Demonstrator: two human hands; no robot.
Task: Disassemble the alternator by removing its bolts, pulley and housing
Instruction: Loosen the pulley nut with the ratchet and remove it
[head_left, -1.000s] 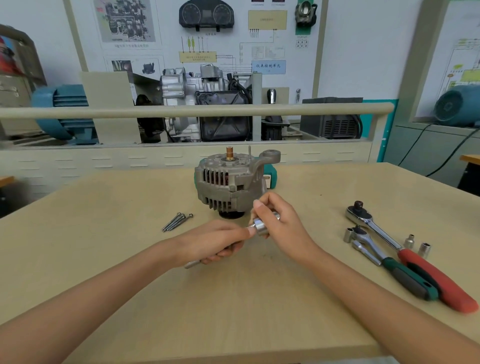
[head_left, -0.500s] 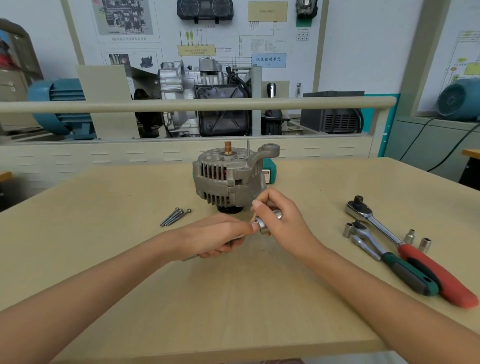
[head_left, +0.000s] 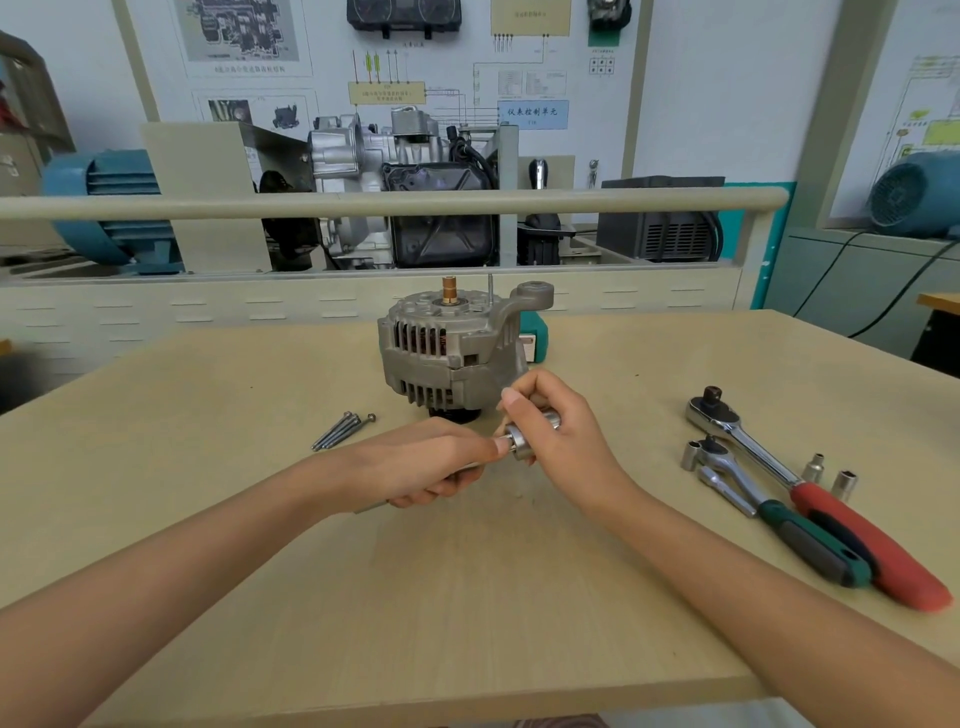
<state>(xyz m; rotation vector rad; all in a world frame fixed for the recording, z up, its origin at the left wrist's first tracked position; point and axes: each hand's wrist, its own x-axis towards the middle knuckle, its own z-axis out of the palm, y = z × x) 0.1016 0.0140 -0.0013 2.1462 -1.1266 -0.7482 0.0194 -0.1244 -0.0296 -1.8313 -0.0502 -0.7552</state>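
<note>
socket (head_left: 524, 439) is pinched by right hand (head_left: 558, 434); tool shaft (head_left: 371, 506) is gripped by left hand (head_left: 431, 467). socket to be seated fully, kept coaxial w/ shaft.

Alternator (head_left: 452, 353): grey cast-metal unit standing upright on the desk (head_left: 208, 426), its shaft end uppermost. A copper-coloured slip-ring stub (head_left: 449, 289) rises from the centre of the top face, and a thin steel stud (head_left: 490, 287) stands just beside it. A mounting ear (head_left: 534, 294) with a round eye projects up and to the right. Vent slots in the side wall show copper windings within. A seam divides the upper and lower housing halves. A dark part, only partly visible, lies beneath the body. Removed bolts (head_left: 340, 430): several long, slender bolts lying together on the desk, left of the alternator, apart from it.
</note>
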